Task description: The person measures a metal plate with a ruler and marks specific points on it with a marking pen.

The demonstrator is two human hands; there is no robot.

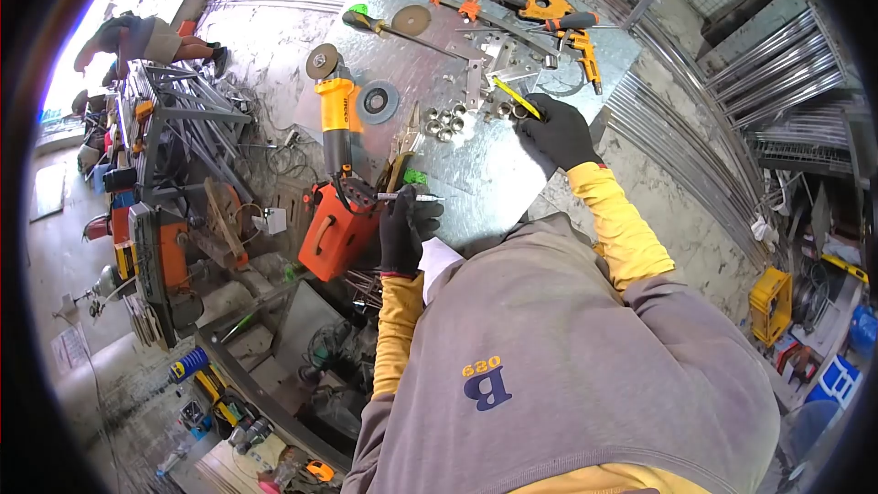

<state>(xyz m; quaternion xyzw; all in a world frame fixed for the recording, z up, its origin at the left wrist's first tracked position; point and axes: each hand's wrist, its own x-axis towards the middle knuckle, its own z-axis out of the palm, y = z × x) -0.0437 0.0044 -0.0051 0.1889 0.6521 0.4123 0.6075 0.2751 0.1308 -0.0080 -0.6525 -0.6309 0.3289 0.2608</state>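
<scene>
My right hand (560, 133), in a black glove, is closed around the near end of a narrow yellow strip (515, 95) that looks like a tape measure blade. The strip points over several short metal rings (445, 123) and flat metal pieces (476, 82) on the sheet-metal top (498, 183). My left hand (402, 233), also gloved, grips a slim pale marker (425, 197) with its tip toward the sheet. Close to my left hand are an orange box (331, 236) with a handle and a yellow angle grinder (338, 114).
A grinding disc (376, 102), a screwdriver (366, 23), an orange-jawed clamp (471, 5) and a yellow-orange drill-like tool (585, 57) lie on the sheet. Long metal tubes (681, 137) run along the right. Another person (151, 41) is at the upper left.
</scene>
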